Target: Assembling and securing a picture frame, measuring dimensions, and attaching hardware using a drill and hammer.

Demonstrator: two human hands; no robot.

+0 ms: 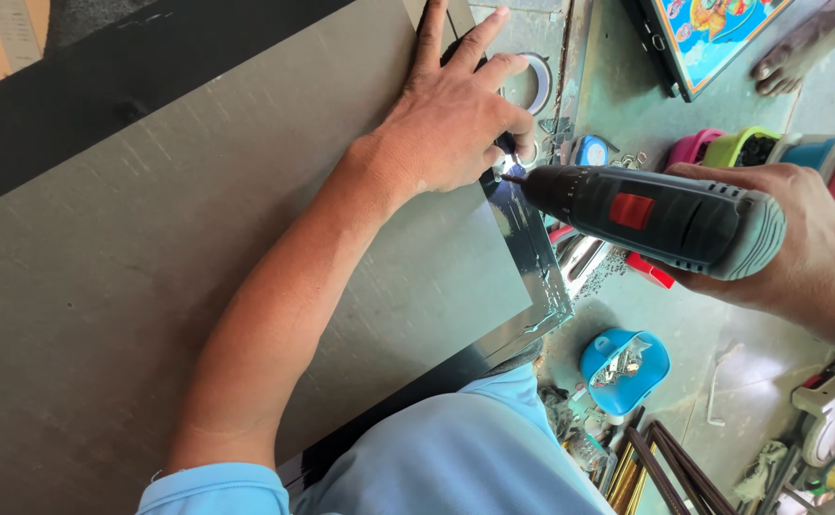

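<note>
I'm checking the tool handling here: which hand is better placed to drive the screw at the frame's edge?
Right. The right hand already grips the drill, bit at the black frame. The left hand is pressing beside the tip.

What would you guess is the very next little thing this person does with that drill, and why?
Probably squeeze the trigger and press in. The right hand aims the cordless drill so its bit tip meets the black frame edge, where the left hand pinches something small, seemingly a fitting.

The drill [661, 217] bit's tip is hidden under the left hand [456, 119]; the right hand [808, 257] is cut off at the edge.
</note>
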